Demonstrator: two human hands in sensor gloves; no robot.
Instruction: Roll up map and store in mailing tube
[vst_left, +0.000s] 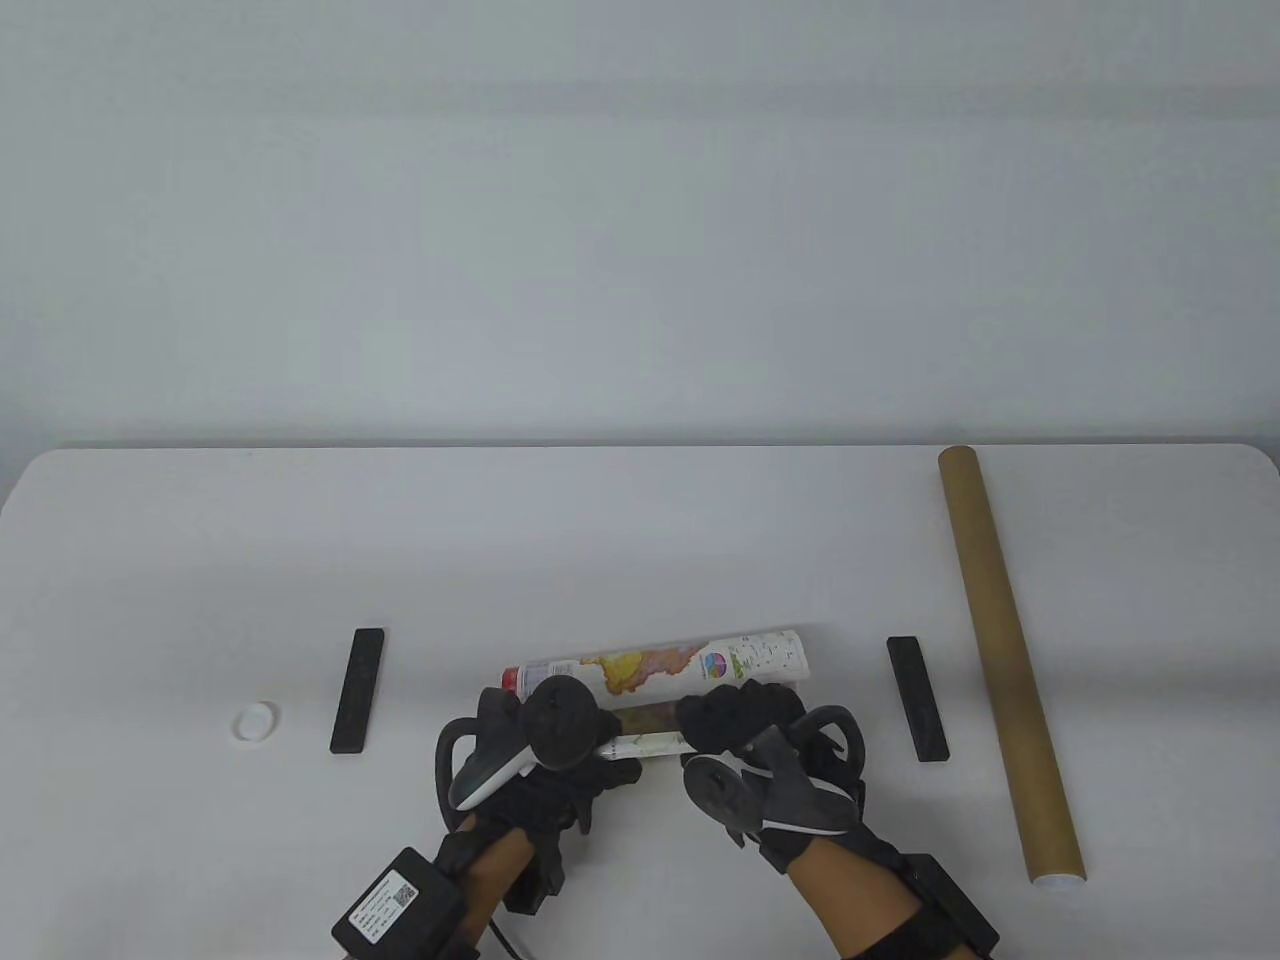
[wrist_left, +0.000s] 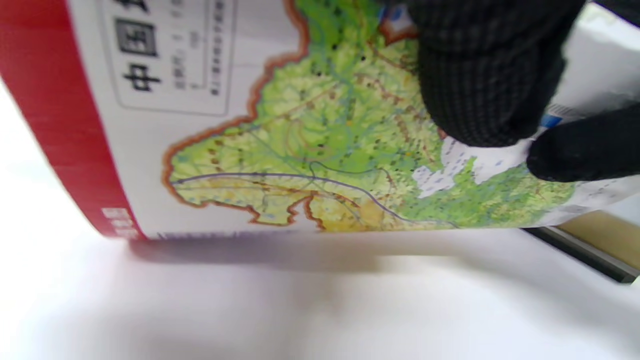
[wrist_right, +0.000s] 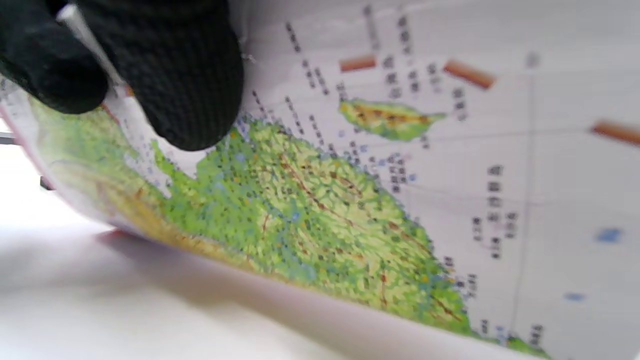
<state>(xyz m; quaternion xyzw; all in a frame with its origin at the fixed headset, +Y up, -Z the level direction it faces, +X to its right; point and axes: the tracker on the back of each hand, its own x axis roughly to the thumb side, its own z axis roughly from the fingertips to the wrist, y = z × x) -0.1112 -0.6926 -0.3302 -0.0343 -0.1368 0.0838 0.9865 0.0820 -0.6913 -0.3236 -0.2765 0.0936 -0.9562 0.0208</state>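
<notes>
The map (vst_left: 690, 662) lies as a loose, colourful roll near the table's front, with a red band at its left end. My left hand (vst_left: 590, 752) grips the near side of the roll left of centre; in the left wrist view its fingertips (wrist_left: 480, 90) pinch the printed paper (wrist_left: 310, 150). My right hand (vst_left: 735, 718) holds the roll right of centre, and its fingertips (wrist_right: 185, 85) pinch the paper's edge over the map (wrist_right: 325, 210). The brown mailing tube (vst_left: 1005, 660) lies lengthwise at the far right, apart from both hands.
Two black bars lie on the white table (vst_left: 640, 540), one (vst_left: 358, 690) left of the map and one (vst_left: 917, 697) between the map and the tube. A small white cap (vst_left: 255, 720) sits at the left. The tube's near end (vst_left: 1058, 880) is towards me.
</notes>
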